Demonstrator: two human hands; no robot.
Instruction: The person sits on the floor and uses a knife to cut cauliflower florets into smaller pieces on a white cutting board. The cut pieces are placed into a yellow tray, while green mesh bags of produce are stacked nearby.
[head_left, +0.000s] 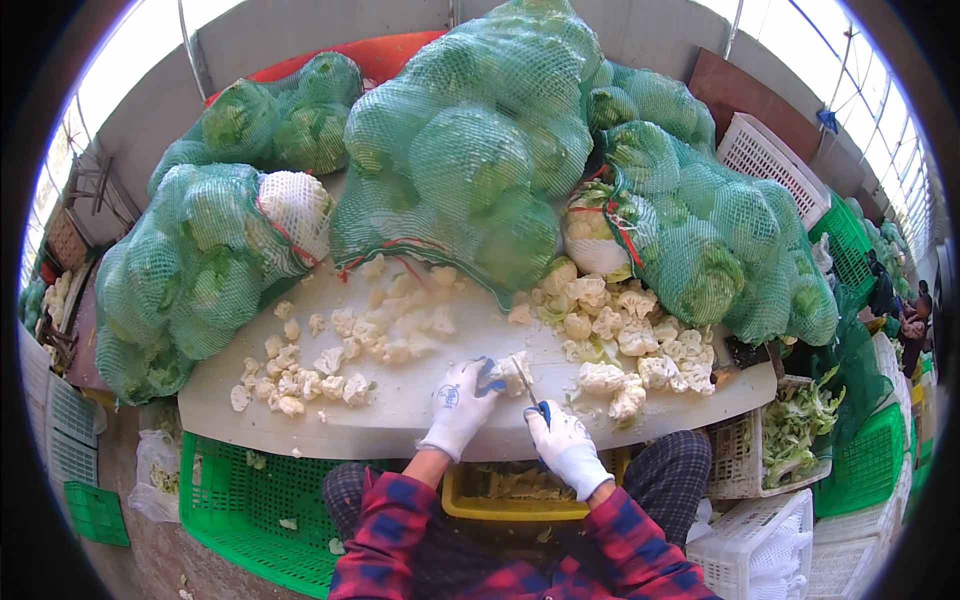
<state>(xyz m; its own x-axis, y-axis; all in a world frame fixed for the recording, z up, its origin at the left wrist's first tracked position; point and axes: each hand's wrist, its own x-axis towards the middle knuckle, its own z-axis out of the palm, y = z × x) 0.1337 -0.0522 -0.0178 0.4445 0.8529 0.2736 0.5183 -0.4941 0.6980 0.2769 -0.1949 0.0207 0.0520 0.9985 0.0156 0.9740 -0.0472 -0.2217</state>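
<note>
My left hand (463, 401), in a white work glove with blue fingertips, grips a piece of cauliflower (510, 373) on the white tabletop (517, 433). In my right hand (564, 444), gloved the same way, is a knife (523, 379), its narrow blade raised against the right side of that piece. Loose florets (292, 384) lie spread to the left and beyond my left hand. A heap of larger cauliflower chunks (637, 330) sits to the right of the knife.
Green mesh sacks (465, 165) stuffed with cauliflower heads line the table's far side. Below the front edge are a green plastic crate (247, 510) and a yellow tub (517, 508) holding scraps. Leaf trimmings fill a white crate (739, 450) at right. People (915, 319) are far right.
</note>
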